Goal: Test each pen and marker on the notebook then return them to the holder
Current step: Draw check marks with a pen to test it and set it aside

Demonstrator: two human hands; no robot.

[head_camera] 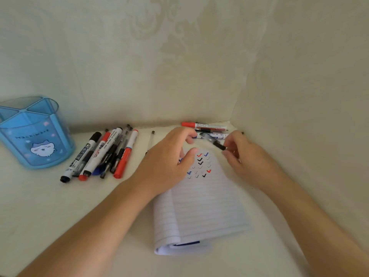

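An open lined notebook lies on the table, with several red, blue and black ticks near its top. My right hand pinches a clear pen with a black end above the notebook's top right. My left hand hovers over the notebook's upper left with its fingers loosely curled and holds nothing. A pile of several pens and markers lies left of the notebook. The blue holder with a cat picture stands at the far left, with nothing showing inside it.
A red-capped marker and another marker lie by the wall behind the notebook. A thin clear pen lies between the pile and my left hand. Walls close in behind and on the right.
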